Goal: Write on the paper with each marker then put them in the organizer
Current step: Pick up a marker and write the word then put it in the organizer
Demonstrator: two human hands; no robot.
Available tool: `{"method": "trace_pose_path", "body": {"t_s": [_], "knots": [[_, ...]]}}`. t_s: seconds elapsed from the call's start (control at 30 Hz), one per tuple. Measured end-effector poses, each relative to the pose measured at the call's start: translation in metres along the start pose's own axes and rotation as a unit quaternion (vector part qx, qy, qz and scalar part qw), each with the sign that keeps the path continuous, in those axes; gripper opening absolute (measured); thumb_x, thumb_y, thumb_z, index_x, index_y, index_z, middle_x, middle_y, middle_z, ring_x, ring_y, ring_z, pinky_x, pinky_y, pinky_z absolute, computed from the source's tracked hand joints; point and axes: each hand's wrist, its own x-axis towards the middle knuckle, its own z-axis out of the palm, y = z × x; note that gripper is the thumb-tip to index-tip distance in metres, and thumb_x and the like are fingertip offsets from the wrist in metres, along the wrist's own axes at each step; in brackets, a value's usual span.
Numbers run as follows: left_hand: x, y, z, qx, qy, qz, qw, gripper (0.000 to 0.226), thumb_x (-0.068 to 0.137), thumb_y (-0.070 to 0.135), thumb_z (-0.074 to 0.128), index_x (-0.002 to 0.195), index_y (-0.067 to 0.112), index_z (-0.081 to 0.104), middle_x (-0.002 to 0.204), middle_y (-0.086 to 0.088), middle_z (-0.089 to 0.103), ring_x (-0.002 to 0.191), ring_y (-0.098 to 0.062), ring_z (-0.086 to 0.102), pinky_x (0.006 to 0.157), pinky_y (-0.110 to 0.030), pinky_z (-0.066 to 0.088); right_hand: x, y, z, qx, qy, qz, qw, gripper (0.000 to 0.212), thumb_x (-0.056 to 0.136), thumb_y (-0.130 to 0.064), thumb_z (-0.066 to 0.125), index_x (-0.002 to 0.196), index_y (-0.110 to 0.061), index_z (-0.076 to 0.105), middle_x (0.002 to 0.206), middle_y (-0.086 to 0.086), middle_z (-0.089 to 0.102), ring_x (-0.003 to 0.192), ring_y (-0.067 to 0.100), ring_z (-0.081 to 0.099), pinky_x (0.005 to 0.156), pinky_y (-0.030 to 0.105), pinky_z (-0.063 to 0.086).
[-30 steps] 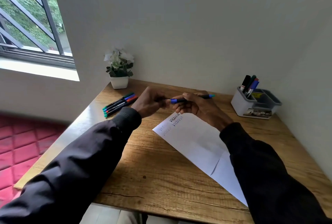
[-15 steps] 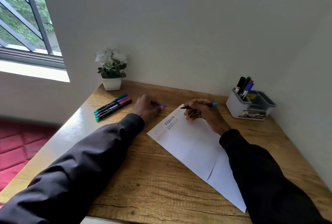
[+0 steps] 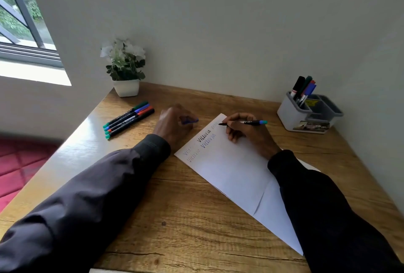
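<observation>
My right hand (image 3: 247, 133) pinches a marker (image 3: 248, 122) between the thumb and curled fingers. The marker lies nearly level: its dark tip points left and meets the far corner of the paper (image 3: 229, 169), and its blue-green end points right. My left hand (image 3: 173, 125) is curled round a blue cap (image 3: 190, 121), whose end projects from the fingers toward the right. This hand rests on the desk (image 3: 175, 218) just left of the paper's far corner.

The paper lies diagonally, running from the far centre to the near right. Two rows of handwritten words run along its far-left edge. My right sleeve covers part of its right side.

Four capped markers (image 3: 129, 119) lie side by side, touching, on the far left of the desk. The grey organizer (image 3: 290, 115) stands at the far right, near the wall. Several upright markers (image 3: 303, 88) occupy its left compartment. A potted plant (image 3: 125, 69) with white flowers stands in the far-left corner.
</observation>
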Motion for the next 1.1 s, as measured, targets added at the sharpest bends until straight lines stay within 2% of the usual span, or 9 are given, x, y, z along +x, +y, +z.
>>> {"method": "trace_pose_path", "body": {"t_s": [0.1, 0.23, 0.3, 0.4, 0.57, 0.77, 0.83, 0.97, 1.1], "knots": [[-0.006, 0.003, 0.0, 0.003, -0.043, 0.018, 0.999, 0.016, 0.087, 0.021, 0.075, 0.102, 0.02, 0.076, 0.102, 0.004, 0.066, 0.087, -0.007, 0.061, 0.068, -0.014, 0.049, -0.002, -0.001, 0.001, -0.018, 0.0, -0.007, 1.0, 0.02, 0.09, -0.018, 0.068, 0.101, -0.003, 0.075, 0.081, 0.015, 0.073, 0.067, 0.03, 0.065, 0.057, 0.029, 0.053], [-0.006, 0.005, 0.002, 0.001, -0.076, -0.003, 0.997, 0.018, 0.089, 0.027, 0.073, 0.106, 0.022, 0.075, 0.102, 0.005, 0.062, 0.09, -0.01, 0.06, 0.067, -0.015, 0.047, -0.003, -0.002, 0.004, -0.042, 0.003, -0.011, 0.999, 0.006, 0.091, -0.016, 0.069, 0.09, -0.017, 0.075, 0.074, 0.01, 0.071, 0.056, 0.022, 0.062, 0.046, 0.024, 0.047], [-0.005, 0.005, 0.003, -0.006, -0.079, -0.003, 0.997, 0.019, 0.09, 0.026, 0.072, 0.109, 0.022, 0.074, 0.104, 0.006, 0.061, 0.087, -0.006, 0.057, 0.064, -0.012, 0.044, -0.003, -0.002, 0.005, -0.051, 0.002, -0.008, 0.999, 0.011, 0.092, -0.014, 0.07, 0.085, -0.022, 0.074, 0.072, 0.011, 0.071, 0.053, 0.022, 0.061, 0.044, 0.025, 0.046], [-0.004, 0.004, 0.004, -0.019, -0.102, 0.001, 0.995, 0.023, 0.091, 0.025, 0.071, 0.113, 0.022, 0.073, 0.107, 0.009, 0.059, 0.086, -0.003, 0.055, 0.063, -0.012, 0.043, -0.004, -0.004, 0.007, -0.058, -0.009, -0.024, 0.998, 0.007, 0.092, -0.006, 0.069, 0.091, -0.013, 0.07, 0.073, 0.017, 0.072, 0.053, 0.03, 0.063, 0.046, 0.03, 0.05], [-0.002, -0.003, 0.005, -0.034, -0.12, 0.026, 0.992, 0.024, 0.092, 0.019, 0.068, 0.116, 0.021, 0.072, 0.12, -0.001, 0.064, 0.107, -0.009, 0.058, 0.084, -0.025, 0.055, -0.004, -0.005, 0.011, -0.084, 0.007, -0.031, 0.996, 0.011, 0.093, 0.0, 0.069, 0.085, -0.008, 0.068, 0.07, 0.015, 0.073, 0.05, 0.026, 0.064, 0.046, 0.029, 0.049], [0.0, -0.006, 0.004, -0.037, -0.131, 0.032, 0.99, 0.025, 0.092, 0.017, 0.068, 0.115, 0.023, 0.072, 0.119, -0.003, 0.065, 0.108, -0.015, 0.061, 0.087, -0.034, 0.058, -0.004, -0.004, 0.015, -0.103, 0.037, -0.037, 0.993, 0.02, 0.094, 0.0, 0.07, 0.08, -0.014, 0.066, 0.066, 0.008, 0.073, 0.049, 0.02, 0.065, 0.045, 0.024, 0.048], [0.001, -0.007, 0.005, -0.033, -0.135, 0.035, 0.99, 0.026, 0.092, 0.018, 0.068, 0.117, 0.024, 0.071, 0.12, -0.003, 0.064, 0.107, -0.014, 0.061, 0.086, -0.03, 0.057, -0.005, -0.005, 0.015, -0.1, 0.041, -0.032, 0.994, 0.02, 0.094, 0.0, 0.07, 0.079, -0.013, 0.066, 0.065, 0.007, 0.072, 0.049, 0.02, 0.065, 0.044, 0.023, 0.048], [0.001, -0.008, 0.005, -0.03, -0.142, 0.039, 0.989, 0.027, 0.093, 0.017, 0.068, 0.119, 0.022, 0.07, 0.124, -0.004, 0.062, 0.108, -0.007, 0.054, 0.076, -0.014, 0.049, -0.006, -0.007, 0.016, -0.106, 0.038, -0.032, 0.993, 0.021, 0.094, -0.001, 0.071, 0.079, -0.014, 0.066, 0.066, 0.007, 0.072, 0.049, 0.019, 0.065, 0.044, 0.023, 0.048], [0.001, -0.006, 0.004, -0.025, -0.15, 0.04, 0.988, 0.028, 0.094, 0.018, 0.066, 0.121, 0.022, 0.069, 0.127, -0.005, 0.06, 0.117, -0.015, 0.057, 0.08, -0.015, 0.048, -0.006, -0.008, 0.017, -0.112, 0.041, -0.016, 0.993, 0.023, 0.094, -0.004, 0.072, 0.077, -0.019, 0.066, 0.067, 0.008, 0.073, 0.049, 0.019, 0.065, 0.044, 0.023, 0.048]]}}
